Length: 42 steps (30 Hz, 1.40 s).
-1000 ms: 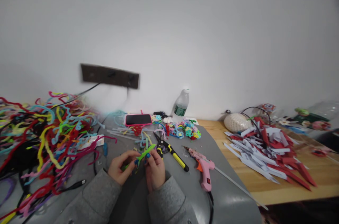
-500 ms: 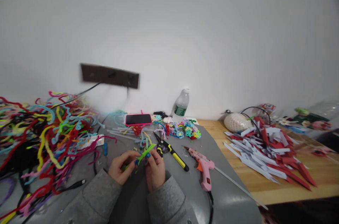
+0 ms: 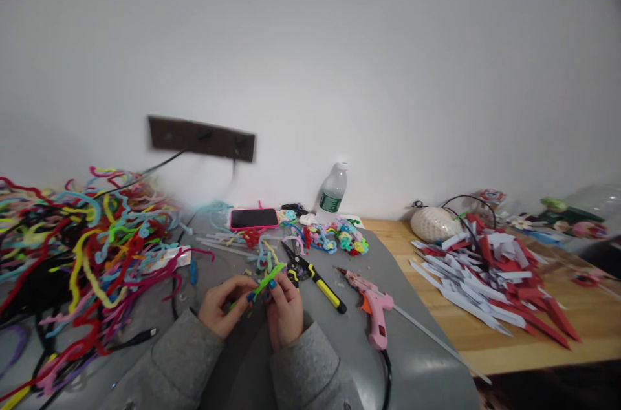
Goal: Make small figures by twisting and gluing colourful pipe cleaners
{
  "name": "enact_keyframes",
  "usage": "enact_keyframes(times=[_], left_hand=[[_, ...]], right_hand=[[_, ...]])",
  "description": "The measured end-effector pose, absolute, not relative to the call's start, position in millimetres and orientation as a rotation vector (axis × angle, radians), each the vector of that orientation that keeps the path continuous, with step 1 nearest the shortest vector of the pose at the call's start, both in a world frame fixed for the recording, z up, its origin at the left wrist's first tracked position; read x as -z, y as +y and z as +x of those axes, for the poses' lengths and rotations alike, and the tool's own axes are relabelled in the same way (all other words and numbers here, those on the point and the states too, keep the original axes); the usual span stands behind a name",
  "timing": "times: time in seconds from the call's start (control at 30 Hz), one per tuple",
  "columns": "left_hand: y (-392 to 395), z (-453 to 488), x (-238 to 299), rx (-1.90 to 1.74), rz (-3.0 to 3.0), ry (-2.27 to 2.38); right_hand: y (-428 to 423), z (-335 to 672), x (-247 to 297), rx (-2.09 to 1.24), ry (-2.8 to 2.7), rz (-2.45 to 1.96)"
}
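A bright green pipe cleaner (image 3: 269, 278) slants up to the right between my two hands, folded or doubled as far as I can make out. My left hand (image 3: 227, 306) pinches its lower end between thumb and fingers. Higher up, my right hand (image 3: 284, 312) is closed on it with thumb and fingertips. Just beyond the right hand lie yellow-and-black pliers (image 3: 321, 287) with their jaws pointing away. To the right rests a pink hot glue gun (image 3: 376, 313) with a clear glue stick (image 3: 427, 335) sticking out behind.
A large tangle of coloured pipe cleaners (image 3: 111, 229) covers the left side. At the back are a phone (image 3: 253, 219), a water bottle (image 3: 333, 190) and small pipe-cleaner flowers (image 3: 349, 238). Red and white paper strips (image 3: 495, 280) are heaped on the wooden table (image 3: 478, 355) at right.
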<state>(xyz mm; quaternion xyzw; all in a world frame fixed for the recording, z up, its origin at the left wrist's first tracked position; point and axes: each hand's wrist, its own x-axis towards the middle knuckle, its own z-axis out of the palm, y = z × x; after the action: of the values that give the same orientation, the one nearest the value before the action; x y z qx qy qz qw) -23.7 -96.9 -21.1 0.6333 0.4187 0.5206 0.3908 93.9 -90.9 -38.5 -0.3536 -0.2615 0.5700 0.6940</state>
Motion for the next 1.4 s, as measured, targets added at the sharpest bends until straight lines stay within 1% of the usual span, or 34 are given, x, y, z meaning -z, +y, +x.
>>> enact_keyframes(times=[0.53, 1.0, 1.4], left_hand=[[-96.4, -24.2, 20.8, -1.311, 1.644, 1.067], [-96.6, -24.4, 20.7, -1.3, 1.639, 1.053], [-95.9, -25.2, 21.3, -1.297, 1.666, 1.049]], right_hand=[[-90.9, 94.4, 37.8, -1.265, -0.624, -0.806], [-91.8, 94.3, 37.8, -1.306, -0.577, -0.729], [-91.1, 94.6, 40.1, -1.298, -0.59, -0.771]])
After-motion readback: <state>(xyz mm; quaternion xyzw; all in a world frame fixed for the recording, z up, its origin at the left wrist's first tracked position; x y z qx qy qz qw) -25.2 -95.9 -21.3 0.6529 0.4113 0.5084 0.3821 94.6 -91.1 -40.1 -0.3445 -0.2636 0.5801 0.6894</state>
